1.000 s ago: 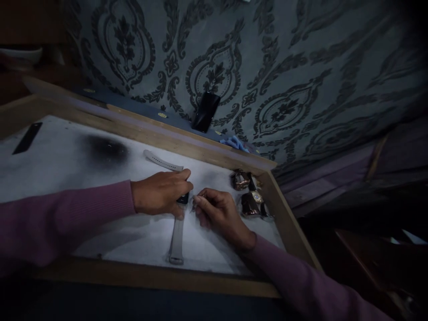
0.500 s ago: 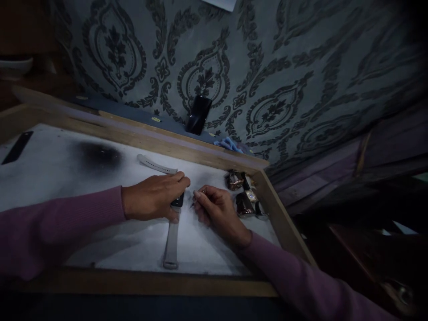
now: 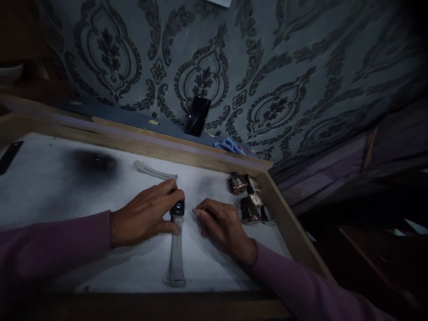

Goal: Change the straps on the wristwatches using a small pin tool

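My left hand (image 3: 145, 216) grips a smartwatch (image 3: 178, 208) by its sides, fingers at the far end and thumb at the near end. Its black screen is lit with a small icon. A light grey strap (image 3: 177, 258) runs from the watch towards me, flat on the white surface. Beyond my left hand lies a loose grey strap half (image 3: 155, 171) with a row of holes. To the right of the watch, apart from it, my right hand (image 3: 225, 227) is pinched closed just above the surface. Whatever its fingertips hold is too small and dark to make out.
The white surface (image 3: 133, 267) sits within a raised wooden rim (image 3: 187, 159). Several wristwatches (image 3: 249, 209) stand in the right corner. Behind the rim are a black phone (image 3: 198, 116) leaning on the patterned wall and a blue cloth (image 3: 230, 145). A dark flat object (image 3: 10, 156) lies far left.
The camera view has shifted slightly. My left hand has eased off the screen, showing more of it, and the watch with its strap has straightened. My right hand stays pinched beside it.
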The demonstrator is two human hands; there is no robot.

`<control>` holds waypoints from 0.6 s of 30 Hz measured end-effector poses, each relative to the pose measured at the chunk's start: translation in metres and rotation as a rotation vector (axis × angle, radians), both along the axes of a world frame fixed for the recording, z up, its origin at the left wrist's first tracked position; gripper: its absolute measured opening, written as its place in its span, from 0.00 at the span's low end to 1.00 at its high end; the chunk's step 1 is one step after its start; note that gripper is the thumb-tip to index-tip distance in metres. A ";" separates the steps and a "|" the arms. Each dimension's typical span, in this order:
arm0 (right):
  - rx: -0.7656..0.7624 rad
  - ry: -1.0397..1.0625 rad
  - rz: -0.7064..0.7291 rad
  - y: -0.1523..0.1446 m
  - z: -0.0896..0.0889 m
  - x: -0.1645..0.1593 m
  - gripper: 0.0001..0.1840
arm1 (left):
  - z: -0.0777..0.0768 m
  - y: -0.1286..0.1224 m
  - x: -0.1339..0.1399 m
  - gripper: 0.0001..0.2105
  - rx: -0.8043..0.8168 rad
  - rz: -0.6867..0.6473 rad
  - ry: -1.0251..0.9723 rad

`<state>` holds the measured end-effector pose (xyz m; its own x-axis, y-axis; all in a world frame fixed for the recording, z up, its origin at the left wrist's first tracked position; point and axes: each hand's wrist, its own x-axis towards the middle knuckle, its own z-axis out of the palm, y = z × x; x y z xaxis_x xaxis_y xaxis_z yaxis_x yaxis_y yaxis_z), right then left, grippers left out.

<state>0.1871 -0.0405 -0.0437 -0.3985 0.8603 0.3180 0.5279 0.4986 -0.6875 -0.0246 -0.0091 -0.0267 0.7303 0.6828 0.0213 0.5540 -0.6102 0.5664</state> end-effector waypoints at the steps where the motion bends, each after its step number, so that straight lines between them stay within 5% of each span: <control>1: -0.021 0.019 -0.008 0.000 -0.001 0.000 0.14 | 0.000 0.000 0.000 0.14 -0.008 0.002 -0.011; 5: -0.128 0.095 -0.050 0.001 -0.001 -0.001 0.16 | -0.001 0.002 0.000 0.15 -0.003 -0.014 -0.042; 12: -0.551 0.454 -0.185 0.007 -0.004 -0.001 0.21 | -0.002 0.004 0.000 0.16 0.004 -0.023 -0.039; 18: -0.686 0.675 -0.216 0.014 -0.005 -0.007 0.20 | -0.002 0.003 -0.001 0.18 0.010 -0.023 -0.033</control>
<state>0.1796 -0.0263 -0.0484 -0.1292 0.9762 -0.1741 -0.0489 -0.1817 -0.9821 -0.0251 -0.0058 -0.0290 0.7449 0.6652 0.0520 0.5208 -0.6284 0.5779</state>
